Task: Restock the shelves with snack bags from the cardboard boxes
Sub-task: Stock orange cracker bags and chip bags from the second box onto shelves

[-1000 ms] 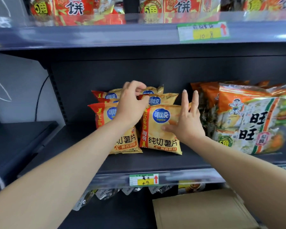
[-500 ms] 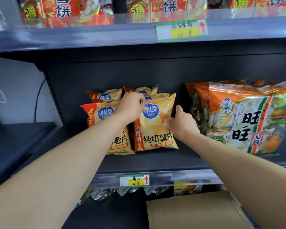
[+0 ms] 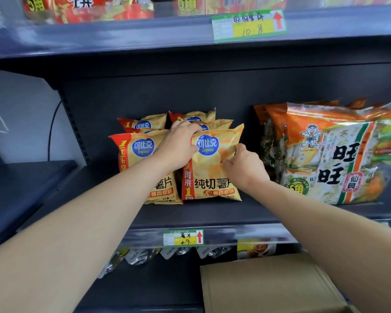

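Two hands meet on one yellow Copico potato chip bag in the head view. The left hand curls over its upper left corner, and the right hand pinches its right edge with bent fingers, so both are closed on the same bag. The bag stands upright at the front of the middle shelf, touching a second chip bag on its left. More chip bags of the same kind stand behind the pair.

To the right, across a dark gap, large orange rice cracker bags lean in a row. A green and yellow price tag sits on the shelf's front lip, just below the held bag. Beneath that lip lie silver foil packets, and a cardboard box shows at the lower right — the right forearm crosses above its far corner. Red snack bags line the upper shelf, blurred.
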`<state>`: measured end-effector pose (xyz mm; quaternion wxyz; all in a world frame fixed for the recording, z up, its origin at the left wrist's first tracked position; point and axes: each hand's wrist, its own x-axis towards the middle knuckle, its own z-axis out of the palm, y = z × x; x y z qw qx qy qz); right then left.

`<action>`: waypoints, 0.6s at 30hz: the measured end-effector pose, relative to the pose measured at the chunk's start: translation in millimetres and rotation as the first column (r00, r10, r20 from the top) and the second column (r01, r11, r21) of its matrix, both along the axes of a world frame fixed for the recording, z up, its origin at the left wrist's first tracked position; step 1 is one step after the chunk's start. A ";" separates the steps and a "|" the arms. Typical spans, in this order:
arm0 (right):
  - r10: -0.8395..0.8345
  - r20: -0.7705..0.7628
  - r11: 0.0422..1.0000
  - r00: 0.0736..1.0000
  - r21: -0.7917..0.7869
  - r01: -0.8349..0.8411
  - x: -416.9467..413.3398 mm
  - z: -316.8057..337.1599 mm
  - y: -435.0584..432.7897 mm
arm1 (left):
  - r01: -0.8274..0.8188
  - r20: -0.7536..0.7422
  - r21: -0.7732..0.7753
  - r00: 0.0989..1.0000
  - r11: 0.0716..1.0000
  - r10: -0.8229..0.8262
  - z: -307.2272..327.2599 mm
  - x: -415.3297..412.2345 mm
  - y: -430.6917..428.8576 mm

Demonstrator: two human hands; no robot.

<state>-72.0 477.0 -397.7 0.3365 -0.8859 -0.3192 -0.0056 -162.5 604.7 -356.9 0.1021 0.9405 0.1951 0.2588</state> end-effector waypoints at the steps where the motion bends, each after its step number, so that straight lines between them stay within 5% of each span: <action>1: 0.008 -0.007 1.000 1.000 0.000 -0.008 -0.3 -0.8 0.2 | -0.002 -0.006 0.012 1.000 1.000 0.002 0.2 -0.3 -0.2; 8: -0.003 0.071 1.000 0.997 0.014 0.002 4.0 0.1 -9.1 | 0.000 0.030 0.144 1.000 0.990 -0.004 -0.1 4.1 -13.7; 12: -0.043 0.193 0.997 0.980 0.068 0.031 5.1 8.9 -30.0 | 0.094 0.128 0.089 0.986 0.992 -0.105 1.6 16.4 -39.7; 18: -0.302 0.529 0.929 0.793 0.350 0.120 40.0 -1.5 -95.6 | 0.227 0.187 -0.340 0.967 0.913 -0.171 -9.8 67.1 -98.2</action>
